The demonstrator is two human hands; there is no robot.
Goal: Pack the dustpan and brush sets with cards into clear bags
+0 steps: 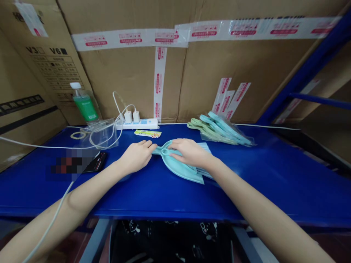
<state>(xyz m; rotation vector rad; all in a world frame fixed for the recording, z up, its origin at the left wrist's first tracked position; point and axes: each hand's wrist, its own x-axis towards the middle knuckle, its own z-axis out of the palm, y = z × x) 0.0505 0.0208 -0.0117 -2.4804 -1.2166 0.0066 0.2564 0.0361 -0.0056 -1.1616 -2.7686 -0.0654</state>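
Observation:
A light blue dustpan (pixel 175 167) lies on the blue table, its handle pointing left. My left hand (pixel 138 155) is closed around the end of that handle. A matching small brush (pixel 203 172) rests in the pan, with its pale bristles reaching past the pan's right edge. My right hand (pixel 189 151) bends over the brush's handle and grips it, hiding much of it. The ring-shaped end of the brush handle shows beside the base of the dustpan's handle.
Behind, to the right, lie green and blue handled pieces (pixel 219 128) in clear plastic. A white power strip (pixel 139 124) with plugs and cables stands at the back, near a green-labelled bottle (pixel 86 106). A dark flat device (pixel 94 162) lies left. Cardboard (pixel 131 73) walls the rear.

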